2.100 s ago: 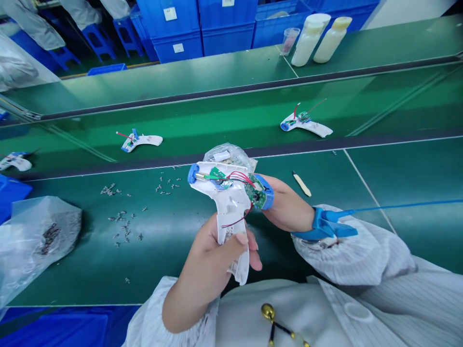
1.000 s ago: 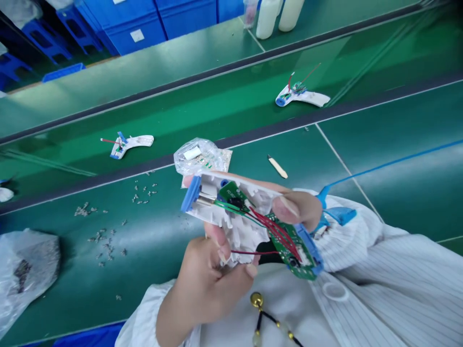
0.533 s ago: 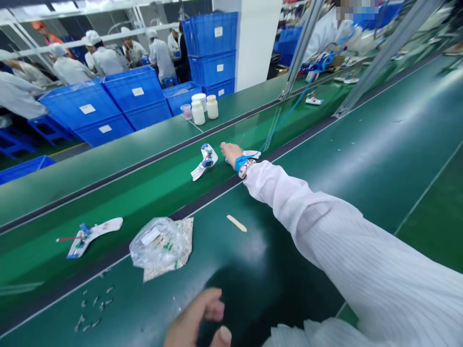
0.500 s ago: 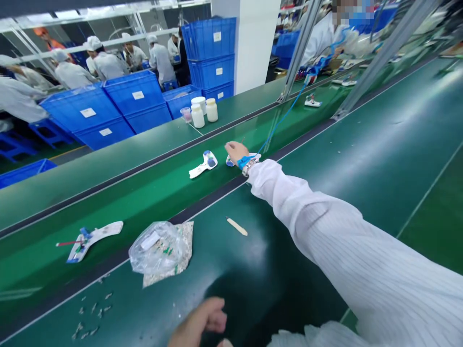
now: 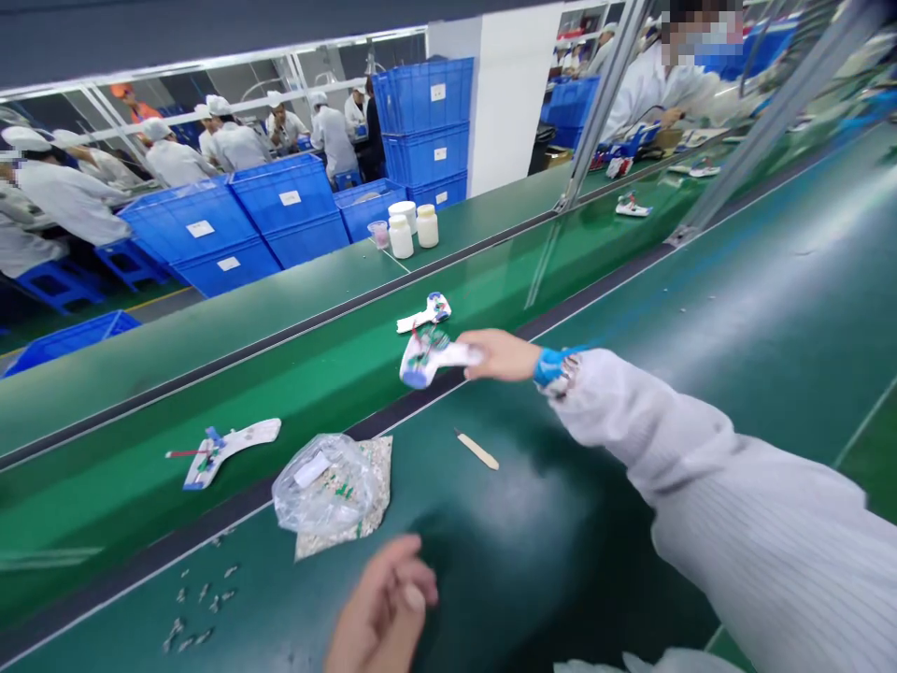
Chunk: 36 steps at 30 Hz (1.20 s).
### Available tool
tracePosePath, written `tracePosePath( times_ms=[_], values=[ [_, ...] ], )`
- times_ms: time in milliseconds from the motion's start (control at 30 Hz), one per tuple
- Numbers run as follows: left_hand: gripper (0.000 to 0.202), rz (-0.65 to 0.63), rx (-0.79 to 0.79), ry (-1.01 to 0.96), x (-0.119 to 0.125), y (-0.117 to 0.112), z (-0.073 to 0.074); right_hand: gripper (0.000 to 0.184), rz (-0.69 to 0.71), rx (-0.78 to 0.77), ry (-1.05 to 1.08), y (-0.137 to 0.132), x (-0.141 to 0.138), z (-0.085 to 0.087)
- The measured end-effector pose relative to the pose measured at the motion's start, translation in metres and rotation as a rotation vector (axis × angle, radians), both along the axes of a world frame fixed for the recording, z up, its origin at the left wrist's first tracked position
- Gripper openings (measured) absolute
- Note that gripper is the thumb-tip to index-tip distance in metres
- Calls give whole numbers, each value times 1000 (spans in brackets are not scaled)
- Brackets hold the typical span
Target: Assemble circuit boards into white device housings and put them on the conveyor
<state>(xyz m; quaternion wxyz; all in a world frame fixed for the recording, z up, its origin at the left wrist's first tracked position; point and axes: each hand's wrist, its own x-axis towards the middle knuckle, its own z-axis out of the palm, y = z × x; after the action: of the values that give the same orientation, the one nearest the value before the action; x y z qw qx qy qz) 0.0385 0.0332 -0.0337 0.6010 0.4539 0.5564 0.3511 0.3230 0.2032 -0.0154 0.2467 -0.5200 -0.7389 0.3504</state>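
Note:
My right hand (image 5: pixel 505 355), with a blue wrist strap above it, grips the handle end of a white gun-shaped plastic housing (image 5: pixel 455 354). The housing carries green circuit parts, a red wire and a blue end piece, and is held over the near edge of the green conveyor belt (image 5: pixel 336 365). My left hand (image 5: pixel 385 603) hangs over the near worktop, fingers loosely curled and thumb apart, with nothing in it. Beyond the held piece lies a similar white housing (image 5: pixel 424 314). Farther left on the belt rests another white housing (image 5: pixel 231 451) with a red wire.
On the worktop are a clear plastic bag (image 5: pixel 326 486) of small parts, a pale pointed stick (image 5: pixel 477 450) and several small metal pieces (image 5: pixel 203 598). White jars (image 5: pixel 401 236) stand across the belt. A metal post (image 5: pixel 595 112) rises beyond. A co-worker (image 5: pixel 651 84) sits at the back right.
My right hand has lifted a white housing off the belt and drawn it nearer to me. My left hand stays low, its fingers slightly shifted. The view has shifted a little.

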Motion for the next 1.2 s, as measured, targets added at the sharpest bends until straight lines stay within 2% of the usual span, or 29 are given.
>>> tracePosePath(
  times_ms=[33, 100, 167, 233, 267, 367, 467, 600, 767, 833, 900, 933, 1000, 1100, 1200],
  values=[
    [38, 93, 1, -35, 3, 3, 5, 38, 104, -29, 51, -16, -19, 2],
    [39, 173, 21, -175, 7, 7, 13, 45, 343, -133, 158, -48, -55, 3],
    [40, 194, 11, -319, 7, 5, 18, 47, 592, -391, 448, -76, -85, -1],
    [38, 225, 71, -409, 3, -2, 20, 45, 747, -645, 725, -94, -107, -7],
    [39, 239, 127, -431, 1, -7, 20, 43, 794, -739, 832, -100, -115, -12],
    [43, 238, 261, -486, -5, -18, 17, 40, 884, -863, 994, -110, -131, -25],
    [47, 166, 235, -600, -6, -20, 15, 39, 955, -946, 1119, -119, -143, -39],
    [53, 104, 145, -719, -2, -17, 15, 42, 1149, -1041, 1257, -131, -158, -58],
    [42, 287, 27, -625, 4, -15, 21, 42, 1345, -1132, 1348, -142, -180, -79],
    [38, 361, 16, -580, 5, -14, 22, 42, 1402, -1153, 1366, -146, -189, -81],
    [34, 425, 44, -573, 5, -12, 20, 41, 1451, -1162, 1377, -150, -194, -75],
    [34, 453, 67, -577, 4, -11, 18, 43, 1446, -1145, 1334, -152, -195, -70],
    [36, 501, 108, -574, 2, -8, 15, 55, 1340, -1064, 1134, -153, -191, -54],
    [44, 549, 191, -544, -6, -6, 14, 77, 1033, -863, 825, -146, -174, -31],
    [40, 563, 280, -474, -16, -7, 16, 75, 634, -594, 677, -126, -152, -20]
  ],
)
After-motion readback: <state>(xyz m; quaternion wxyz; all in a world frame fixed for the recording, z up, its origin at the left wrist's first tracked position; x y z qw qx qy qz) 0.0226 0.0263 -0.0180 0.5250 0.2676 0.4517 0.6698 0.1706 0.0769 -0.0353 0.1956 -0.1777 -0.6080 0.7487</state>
